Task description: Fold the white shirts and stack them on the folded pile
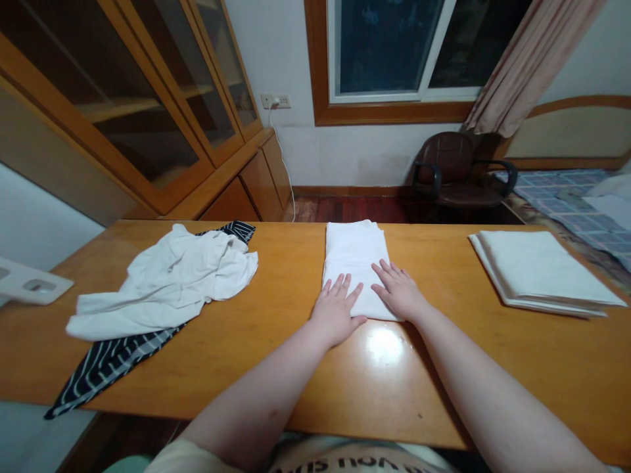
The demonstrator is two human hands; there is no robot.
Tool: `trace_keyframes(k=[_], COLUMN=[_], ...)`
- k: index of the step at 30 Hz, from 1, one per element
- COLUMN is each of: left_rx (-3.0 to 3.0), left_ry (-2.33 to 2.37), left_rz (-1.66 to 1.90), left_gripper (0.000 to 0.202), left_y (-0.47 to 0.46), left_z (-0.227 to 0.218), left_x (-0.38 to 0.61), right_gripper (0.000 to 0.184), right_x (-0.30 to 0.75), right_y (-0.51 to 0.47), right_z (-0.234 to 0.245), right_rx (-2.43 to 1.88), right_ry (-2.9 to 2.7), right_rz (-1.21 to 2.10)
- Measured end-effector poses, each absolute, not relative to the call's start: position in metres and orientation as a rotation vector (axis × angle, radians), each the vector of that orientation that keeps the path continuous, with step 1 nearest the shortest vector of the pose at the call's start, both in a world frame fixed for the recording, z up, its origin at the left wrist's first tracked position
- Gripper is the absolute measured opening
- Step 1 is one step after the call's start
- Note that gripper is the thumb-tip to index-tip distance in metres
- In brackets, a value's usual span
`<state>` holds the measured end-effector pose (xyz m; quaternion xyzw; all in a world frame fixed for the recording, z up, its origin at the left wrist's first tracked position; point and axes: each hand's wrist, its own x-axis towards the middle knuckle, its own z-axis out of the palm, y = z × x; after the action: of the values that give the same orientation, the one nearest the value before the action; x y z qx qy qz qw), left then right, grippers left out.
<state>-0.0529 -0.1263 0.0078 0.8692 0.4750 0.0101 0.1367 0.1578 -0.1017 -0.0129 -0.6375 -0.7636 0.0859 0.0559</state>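
A white cloth, folded into a long rectangle, lies on the wooden table straight ahead of me. My left hand rests flat on its near left corner, fingers stretched out. My right hand lies flat on its near right part, fingers spread. Neither hand holds anything.
A crumpled white garment lies over a black striped cloth at the table's left. A stack of folded white cloths sits at the right. Behind the table stand a dark armchair, a wooden cabinet and a bed.
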Motion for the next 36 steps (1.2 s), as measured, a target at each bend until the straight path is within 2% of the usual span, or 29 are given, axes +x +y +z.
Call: trace_keyframes(k=[7,12,16,21,25,28,36], left_rx=[2.262,1.893,1.648,1.675,1.659,1.725,1.854], left_ry=[1.554,1.72,1.484,1.33,1.208,1.147,1.243], left_rz=[0.101,0.466,0.39,0.28,0.375,0.296,0.251], left_gripper=[0.075,0.057,0.047,0.044,0.052,0.057,0.022], left_y=[-0.121,-0.105,-0.095,-0.095,-0.1,-0.103,-0.1], left_z=[0.015,0.028,0.034,0.033,0.039,0.046,0.044], left_x=[-0.064,-0.099,-0.127,-0.129,-0.121,-0.119,-0.121], right_gripper=[0.061,0.062,0.061,0.061,0.061,0.06,0.058], right_x=[0.159,0.159,0.159,0.159,0.16,0.159,0.158], right_y=[-0.101,-0.101,-0.102,-0.101,-0.101,-0.103,-0.103], right_z=[-0.015,-0.014,-0.013,-0.015,-0.016,-0.013,-0.007], right_rx=[-1.936,-1.937,-1.931,-1.94,-1.921,-1.909,-1.893], right_ry=[-2.324,-2.326,-2.327,-2.322,-2.318,-2.301,-2.247], right_rz=[0.255,0.267,0.266,0.261,0.258,0.27,0.335])
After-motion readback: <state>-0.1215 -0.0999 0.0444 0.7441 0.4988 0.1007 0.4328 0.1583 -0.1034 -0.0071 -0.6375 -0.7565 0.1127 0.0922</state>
